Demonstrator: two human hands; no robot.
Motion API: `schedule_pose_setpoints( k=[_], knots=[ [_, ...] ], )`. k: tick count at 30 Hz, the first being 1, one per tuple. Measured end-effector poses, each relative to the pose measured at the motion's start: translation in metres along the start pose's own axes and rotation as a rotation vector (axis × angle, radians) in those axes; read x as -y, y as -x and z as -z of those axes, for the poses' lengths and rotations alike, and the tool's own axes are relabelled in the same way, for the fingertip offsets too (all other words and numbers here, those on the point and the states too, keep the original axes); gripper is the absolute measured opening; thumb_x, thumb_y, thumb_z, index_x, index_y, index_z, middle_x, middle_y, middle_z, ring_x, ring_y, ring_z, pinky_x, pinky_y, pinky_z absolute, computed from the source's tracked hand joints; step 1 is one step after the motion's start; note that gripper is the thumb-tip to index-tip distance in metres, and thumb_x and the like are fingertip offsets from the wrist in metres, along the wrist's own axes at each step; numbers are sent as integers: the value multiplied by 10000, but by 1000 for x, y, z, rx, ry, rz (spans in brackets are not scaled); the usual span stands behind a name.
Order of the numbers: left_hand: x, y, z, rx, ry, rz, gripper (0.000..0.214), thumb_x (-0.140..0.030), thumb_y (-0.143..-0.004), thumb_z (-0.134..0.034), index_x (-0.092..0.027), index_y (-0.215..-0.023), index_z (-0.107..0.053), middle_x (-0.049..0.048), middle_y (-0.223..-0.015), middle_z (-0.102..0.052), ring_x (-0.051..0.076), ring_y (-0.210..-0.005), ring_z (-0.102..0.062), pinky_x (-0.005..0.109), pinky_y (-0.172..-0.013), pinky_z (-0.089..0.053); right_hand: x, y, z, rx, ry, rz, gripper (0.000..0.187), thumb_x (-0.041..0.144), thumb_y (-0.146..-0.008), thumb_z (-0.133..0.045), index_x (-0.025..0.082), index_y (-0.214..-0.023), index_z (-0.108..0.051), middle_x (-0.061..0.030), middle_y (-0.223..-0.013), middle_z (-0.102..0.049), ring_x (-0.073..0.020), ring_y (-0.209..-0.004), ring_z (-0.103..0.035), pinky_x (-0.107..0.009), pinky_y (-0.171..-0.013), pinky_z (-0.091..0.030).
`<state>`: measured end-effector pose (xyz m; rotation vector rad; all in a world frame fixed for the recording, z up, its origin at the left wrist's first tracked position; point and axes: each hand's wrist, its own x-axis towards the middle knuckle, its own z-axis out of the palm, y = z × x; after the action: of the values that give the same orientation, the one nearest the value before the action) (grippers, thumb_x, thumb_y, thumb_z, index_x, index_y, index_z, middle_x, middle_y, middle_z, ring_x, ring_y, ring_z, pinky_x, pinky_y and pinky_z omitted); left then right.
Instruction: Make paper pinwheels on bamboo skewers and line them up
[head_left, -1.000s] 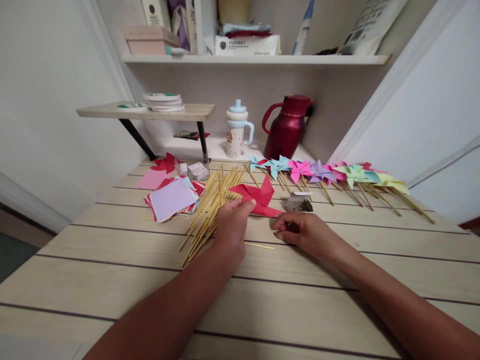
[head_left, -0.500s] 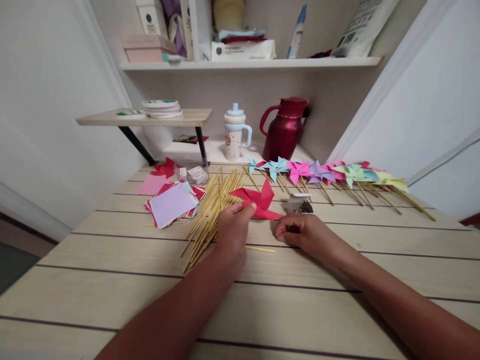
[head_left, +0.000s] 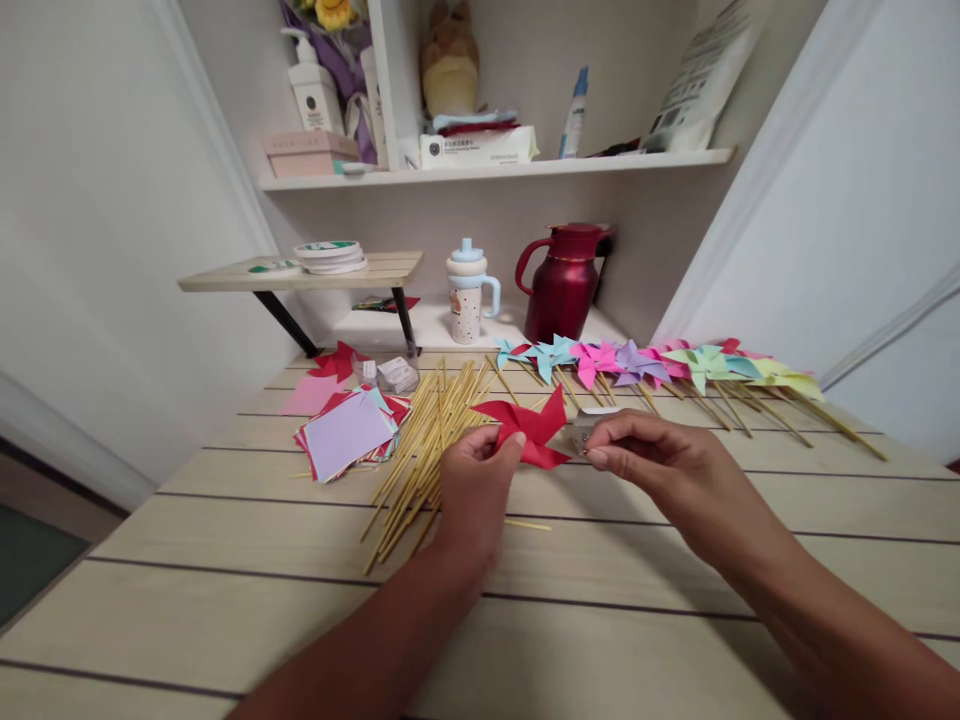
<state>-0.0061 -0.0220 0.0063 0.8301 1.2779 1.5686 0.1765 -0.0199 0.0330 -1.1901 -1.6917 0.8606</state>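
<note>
My left hand pinches a red paper pinwheel between thumb and fingers, above the table. My right hand is closed in a pinch just right of the pinwheel; a tiny thing shows at its fingertips, too small to name. Behind those fingertips sits a small open box, partly hidden by the hand. A heap of thin wooden sticks lies beside and beyond my left hand. One loose stick lies on the table near my left wrist.
Finished pinwheels on sticks line the back right. Stacked coloured paper squares and a red folded paper piece lie at left. Behind stand a cup, a red jug and a small raised shelf with tape rolls.
My right hand has risen from the tabletop, its fingertips now pinched in front of the small box. The pinwheel in my left hand is tilted slightly differently. The camera view has tipped up.
</note>
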Motion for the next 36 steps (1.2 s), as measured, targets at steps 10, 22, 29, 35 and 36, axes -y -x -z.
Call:
schedule_pose_setpoints(
  k=[10, 22, 29, 35, 36],
  knots=[
    [-3, 5, 0, 49, -159, -180, 115, -280, -684, -744, -191, -659, -675, -5, -670, -619, 144, -648, -530, 246, -639, -408, 3, 4, -18, -3, -103, 5, 163, 400, -827, -708, 243, -784, -702, -30, -857, -699, -203, -809, -614, -305, -739, -473],
    [-4, 9, -1, 56, -135, -219, 105, -267, -726, -724, -199, -686, -656, -15, -689, -617, 137, -657, -527, 242, -621, -396, 5, 4, -21, -50, -5, 112, 152, 393, -859, -684, 264, -786, -717, -26, -872, -707, -213, -832, -614, -320, -730, -456],
    [-2, 15, -4, 75, -96, -189, 130, -283, -705, -753, -197, -683, -658, -20, -692, -617, 132, -660, -530, 242, -628, -399, 7, 6, -21, -59, -7, 135, 160, 391, -865, -675, 264, -772, -704, -26, -846, -688, -214, -816, -606, -329, -729, -453],
    [0, 10, -2, 58, 116, 100, 204, -316, -663, -774, -170, -675, -632, -21, -650, -608, 119, -595, -505, 250, -608, -401, -3, 3, -15, -117, -143, 90, 126, 388, -820, -732, 273, -774, -707, -50, -1089, -625, -265, -1132, -547, -395, -986, -407],
    [0, 8, -1, 53, 138, 109, 216, -325, -656, -782, -167, -691, -639, -17, -659, -615, 124, -604, -516, 254, -617, -406, -5, 2, -15, -124, -189, 69, 133, 392, -803, -751, 272, -766, -708, -52, -1182, -595, -280, -1231, -494, -413, -1039, -370]
  ],
)
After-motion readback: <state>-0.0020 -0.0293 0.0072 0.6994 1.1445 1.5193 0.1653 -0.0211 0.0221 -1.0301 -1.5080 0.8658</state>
